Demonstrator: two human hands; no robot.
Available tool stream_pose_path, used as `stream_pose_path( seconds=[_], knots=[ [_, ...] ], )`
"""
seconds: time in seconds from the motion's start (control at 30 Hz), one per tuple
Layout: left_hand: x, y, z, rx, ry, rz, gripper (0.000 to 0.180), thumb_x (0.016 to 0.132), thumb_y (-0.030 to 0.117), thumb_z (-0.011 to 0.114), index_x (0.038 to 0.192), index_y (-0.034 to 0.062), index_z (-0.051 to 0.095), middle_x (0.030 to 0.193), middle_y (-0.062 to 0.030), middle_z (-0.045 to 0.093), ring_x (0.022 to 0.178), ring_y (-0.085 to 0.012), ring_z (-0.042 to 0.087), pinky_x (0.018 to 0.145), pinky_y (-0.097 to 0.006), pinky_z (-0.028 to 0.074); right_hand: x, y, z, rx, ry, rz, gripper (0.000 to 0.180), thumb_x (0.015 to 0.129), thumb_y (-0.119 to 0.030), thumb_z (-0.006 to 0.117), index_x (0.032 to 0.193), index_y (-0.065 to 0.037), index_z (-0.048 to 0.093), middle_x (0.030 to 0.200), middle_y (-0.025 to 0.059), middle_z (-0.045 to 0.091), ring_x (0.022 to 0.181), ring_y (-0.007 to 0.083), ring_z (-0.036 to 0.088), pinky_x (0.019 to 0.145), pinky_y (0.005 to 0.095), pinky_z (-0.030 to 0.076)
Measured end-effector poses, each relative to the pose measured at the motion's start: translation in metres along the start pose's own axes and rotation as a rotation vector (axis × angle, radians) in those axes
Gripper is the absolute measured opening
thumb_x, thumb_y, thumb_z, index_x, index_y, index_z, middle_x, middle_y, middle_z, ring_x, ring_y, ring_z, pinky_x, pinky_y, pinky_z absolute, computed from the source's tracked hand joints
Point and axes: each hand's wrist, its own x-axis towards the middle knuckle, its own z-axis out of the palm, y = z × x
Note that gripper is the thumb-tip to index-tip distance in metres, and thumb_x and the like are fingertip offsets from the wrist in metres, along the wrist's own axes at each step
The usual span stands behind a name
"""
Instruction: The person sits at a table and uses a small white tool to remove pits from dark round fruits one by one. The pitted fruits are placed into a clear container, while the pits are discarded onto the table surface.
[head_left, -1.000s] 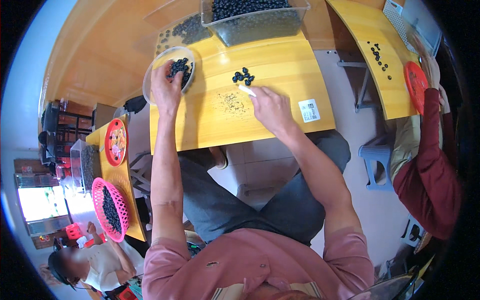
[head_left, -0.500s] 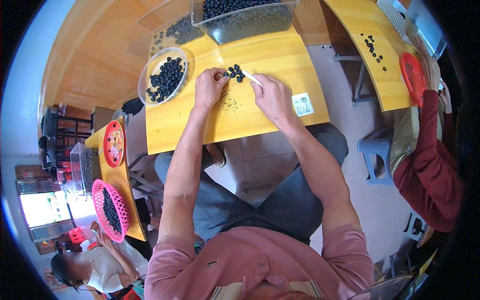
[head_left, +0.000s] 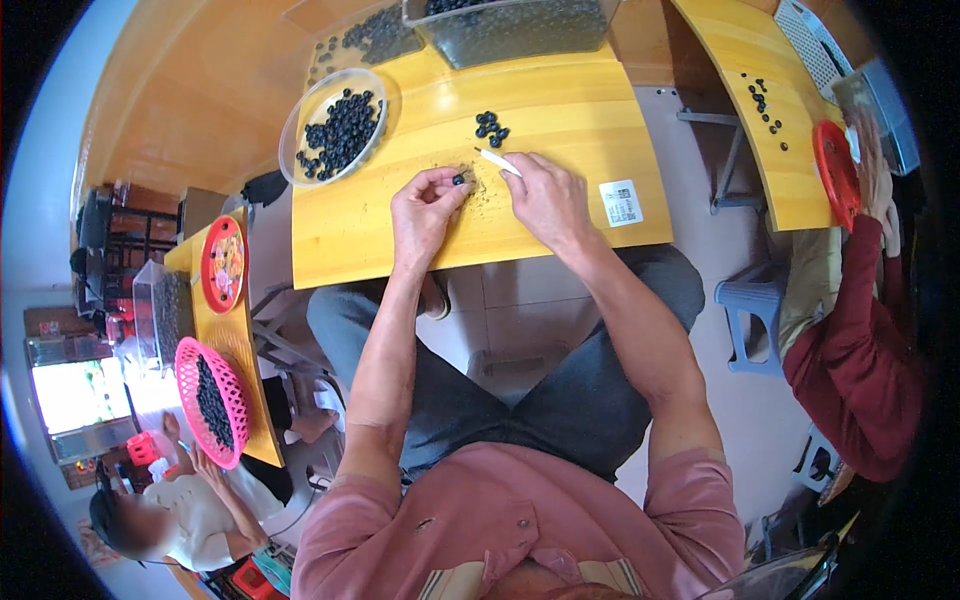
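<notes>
Working over a table (head_left: 350, 240). Leaving, presumably, most balls undone in a tub (head_left: 530, 45) beyond both hands. Gathering likely finished balls (head_left: 345, 130) in a bowl (head_left: 292, 150) ahead-left of the left hand (head_left: 425, 215). Keeping that hand apart from the right hand (head_left: 550, 205). Leaving a cluster (head_left: 491, 128) waiting ahead, between both. Gripping a tool (head_left: 497, 160) in the right. Pinching one held ball (head_left: 459, 180) in the left, apparently mid-work. Scattering crumbs (head_left: 480, 187) between the hands.

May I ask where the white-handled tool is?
The head view shows the white-handled tool in the right hand, just below the cluster of dark pieces.
</notes>
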Motion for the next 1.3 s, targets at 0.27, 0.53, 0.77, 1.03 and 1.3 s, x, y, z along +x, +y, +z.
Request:
stream_pose_path(
  seconds=[0.27, 0.53, 0.77, 1.03, 1.3],
  knots=[
    [-0.003, -0.006, 0.001, -0.002, 0.004, -0.003, 0.024, 0.092, 0.000, 0.083, 0.114, -0.0039, 0.075, 0.090, -0.0037, 0.075, 0.082, -0.0084, 0.069, 0.076, -0.023, 0.057, -0.006, 0.000, 0.005, -0.053, -0.002, -0.067, 0.016, 0.095, -0.017, 0.072, 0.109, -0.009, 0.074, 0.094, 0.0121, 0.076, 0.082, 0.0360, 0.075, 0.071, 0.0492, 0.061],
    [0.001, -0.014, -0.003, 0.025, -0.017, 0.054, 0.024, 0.094, -0.001, 0.080, 0.117, -0.0031, 0.075, 0.097, -0.0049, 0.075, 0.085, -0.0079, 0.068, 0.077, -0.023, 0.056, -0.005, 0.001, 0.007, -0.071, 0.020, -0.106, 0.019, 0.094, -0.018, 0.073, 0.111, -0.009, 0.074, 0.090, 0.0108, 0.074, 0.080, 0.0343, 0.075, 0.069, 0.0479, 0.061],
    [0.002, -0.015, -0.003, 0.049, -0.029, 0.091, 0.030, 0.093, -0.004, 0.080, 0.121, -0.0034, 0.073, 0.107, -0.0048, 0.072, 0.090, -0.0085, 0.067, 0.081, -0.023, 0.057, -0.010, 0.003, 0.006, -0.092, 0.024, -0.197, 0.019, 0.094, -0.017, 0.073, 0.111, -0.009, 0.074, 0.087, 0.0099, 0.072, 0.075, 0.0322, 0.074, 0.064, 0.0457, 0.060],
    [0.001, -0.013, -0.003, -0.001, -0.017, 0.046, 0.028, 0.091, -0.003, 0.080, 0.118, -0.0045, 0.074, 0.105, -0.0062, 0.074, 0.089, -0.0091, 0.069, 0.085, -0.024, 0.059, -0.011, 0.001, 0.008, -0.185, -0.006, -0.331, 0.020, 0.091, -0.011, 0.071, 0.110, -0.006, 0.073, 0.085, 0.0093, 0.069, 0.074, 0.0284, 0.074, 0.064, 0.0421, 0.061],
    [0.000, -0.013, -0.002, 0.013, -0.017, 0.086, 0.030, 0.091, -0.003, 0.081, 0.120, -0.0043, 0.073, 0.105, -0.0057, 0.074, 0.090, -0.0089, 0.069, 0.085, -0.024, 0.059, -0.011, 0.000, 0.006, -0.204, -0.043, -0.323, 0.020, 0.091, -0.008, 0.069, 0.110, -0.005, 0.072, 0.086, 0.0104, 0.069, 0.076, 0.0284, 0.074, 0.065, 0.0425, 0.061]
  ],
)
